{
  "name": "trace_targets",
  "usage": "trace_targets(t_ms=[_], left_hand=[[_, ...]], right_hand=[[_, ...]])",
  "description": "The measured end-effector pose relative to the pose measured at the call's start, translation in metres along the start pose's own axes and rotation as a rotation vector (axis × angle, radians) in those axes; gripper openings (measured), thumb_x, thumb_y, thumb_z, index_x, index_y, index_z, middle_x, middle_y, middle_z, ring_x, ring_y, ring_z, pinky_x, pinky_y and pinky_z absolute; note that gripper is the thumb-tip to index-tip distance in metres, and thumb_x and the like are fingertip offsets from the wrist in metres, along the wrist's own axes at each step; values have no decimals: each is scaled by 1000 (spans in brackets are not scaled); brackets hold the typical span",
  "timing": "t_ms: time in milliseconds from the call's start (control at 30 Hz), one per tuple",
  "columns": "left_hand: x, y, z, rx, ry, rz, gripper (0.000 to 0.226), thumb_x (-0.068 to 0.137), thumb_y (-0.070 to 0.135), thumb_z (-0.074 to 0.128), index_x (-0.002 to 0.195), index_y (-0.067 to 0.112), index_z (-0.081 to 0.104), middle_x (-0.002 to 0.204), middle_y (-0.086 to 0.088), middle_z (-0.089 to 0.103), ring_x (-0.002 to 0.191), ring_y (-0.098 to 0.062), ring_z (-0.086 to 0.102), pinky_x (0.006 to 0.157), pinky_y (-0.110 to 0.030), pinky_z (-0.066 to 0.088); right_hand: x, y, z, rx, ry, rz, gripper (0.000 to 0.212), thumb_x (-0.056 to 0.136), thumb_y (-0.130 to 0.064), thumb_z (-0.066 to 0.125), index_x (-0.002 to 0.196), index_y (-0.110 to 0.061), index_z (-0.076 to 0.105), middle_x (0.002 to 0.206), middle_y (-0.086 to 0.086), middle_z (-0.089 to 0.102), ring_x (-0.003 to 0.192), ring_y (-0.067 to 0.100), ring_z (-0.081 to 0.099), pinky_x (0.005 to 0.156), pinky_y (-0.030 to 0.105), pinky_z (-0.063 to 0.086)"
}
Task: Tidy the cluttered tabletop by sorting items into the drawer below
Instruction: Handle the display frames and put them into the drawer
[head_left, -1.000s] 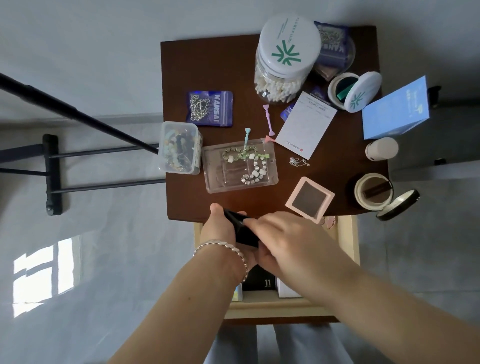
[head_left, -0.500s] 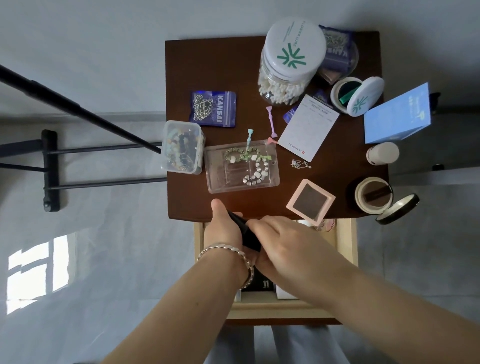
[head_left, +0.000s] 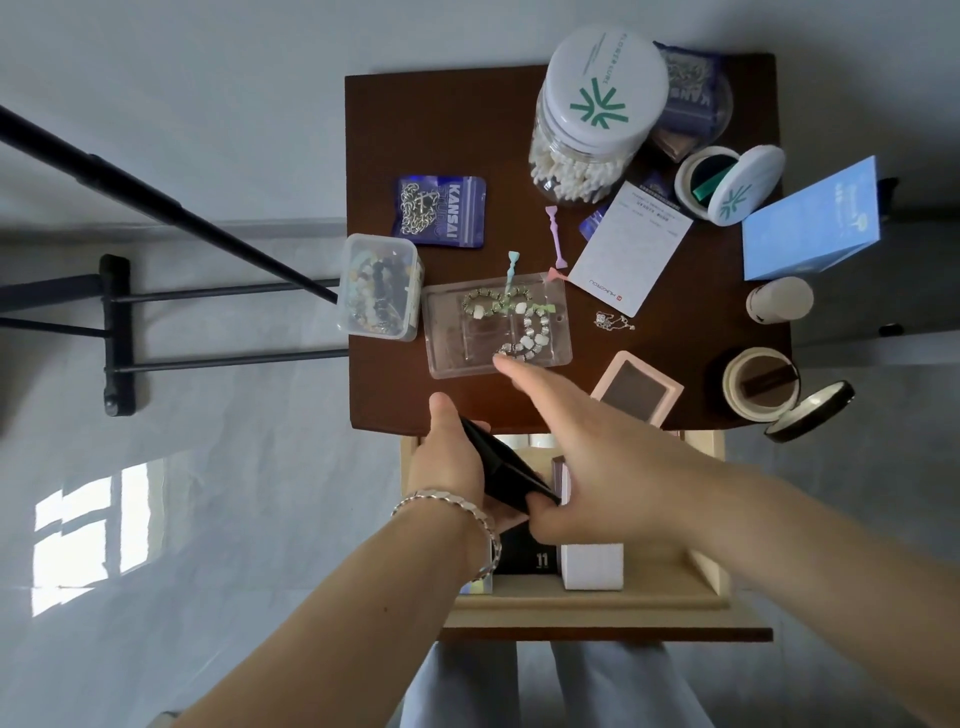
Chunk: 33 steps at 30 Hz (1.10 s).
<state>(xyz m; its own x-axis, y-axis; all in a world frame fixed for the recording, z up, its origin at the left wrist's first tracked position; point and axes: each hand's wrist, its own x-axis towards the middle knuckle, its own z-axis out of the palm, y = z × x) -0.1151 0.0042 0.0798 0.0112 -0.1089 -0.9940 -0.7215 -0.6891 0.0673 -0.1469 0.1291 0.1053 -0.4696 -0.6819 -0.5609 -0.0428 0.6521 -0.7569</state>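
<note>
Black case (head_left: 511, 475) is over the open drawer (head_left: 587, 604), near its back left corner. Left hand (head_left: 452, 462) grips it, thumb and fingers curled round its edges. Right hand (head_left: 597, 452) reaches beyond the drawer's back edge, fingers straight and close together, index tip at the clear bracelet tray (head_left: 447, 340).

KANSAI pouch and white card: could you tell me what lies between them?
Head view: a lilac stick lies between the KANSAI pouch and the white card.

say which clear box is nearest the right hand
The flat case with bracelets, just beyond the fingertip of the right hand; the bead tub sits farther left, at the table's edge.
</note>
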Motion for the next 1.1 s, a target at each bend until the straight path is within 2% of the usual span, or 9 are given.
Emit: trace_targets(t_ms=[67,167,267,400,667,767,933,1033,1100], left_hand=[[1,-2,1,9,-1,-9,53,85,63,39,87,12,53,104,-13,61,94,-35,61,73,-48,52],[-3,-3,4,91,53,88,48,91,57,35,83,13,53,92,-12,62,94,-34,61,83,-51,50],[-7,-2,3,181,84,175,46,94,53,31,71,17,50,80,-7,59,92,-32,60,91,-49,48],[-2,-6,-3,259,117,187,51,92,56,34,82,11,55,93,-9,62,101,-32,59,97,-50,44],[-4,-12,-7,305,110,172,49,91,56,34,81,14,57,88,-10,63,94,-34,62,91,-53,49],[-8,-12,-3,314,98,172,54,92,56,33,96,9,61,92,-12,64,90,-34,62,87,-52,51],[-20,-4,-3,235,-155,107,47,87,54,48,118,19,49,99,-8,62,77,-24,63,51,-36,56],[-24,0,-10,331,-361,135,46,74,46,64,109,23,47,102,-9,62,85,-26,66,64,-41,58],[-23,3,-13,443,-454,163,72,64,38,78,123,19,42,109,-12,63,90,-26,68,68,-42,59]], right_hand=[[5,-4,-3,-12,-125,47,106,75,-15,66,147,-31,-10,149,-2,28,131,8,36,102,22,40],[11,-11,4,-92,-165,30,105,77,-10,62,146,-28,-15,132,3,50,108,19,56,85,39,50],[13,-13,11,-189,-143,-13,98,81,-12,59,147,-22,-14,120,5,54,95,19,56,73,34,48],[12,-17,15,-214,-129,-34,93,82,-11,57,148,-18,-9,120,7,55,99,21,54,76,35,47],[4,-19,18,-227,-130,-51,93,83,-12,55,147,-20,-13,120,5,52,100,19,52,65,22,31],[1,-19,18,-173,-102,-65,94,82,-10,56,147,-22,-10,117,5,54,96,17,55,69,26,42],[-2,-7,7,149,24,-9,85,79,2,53,145,-32,13,96,5,65,70,14,64,60,25,53],[-7,1,6,250,114,13,78,82,2,50,145,-30,19,110,5,64,84,14,67,75,30,56],[-11,2,9,323,119,44,74,83,3,49,144,-28,24,96,-9,63,71,-1,64,65,15,52]])
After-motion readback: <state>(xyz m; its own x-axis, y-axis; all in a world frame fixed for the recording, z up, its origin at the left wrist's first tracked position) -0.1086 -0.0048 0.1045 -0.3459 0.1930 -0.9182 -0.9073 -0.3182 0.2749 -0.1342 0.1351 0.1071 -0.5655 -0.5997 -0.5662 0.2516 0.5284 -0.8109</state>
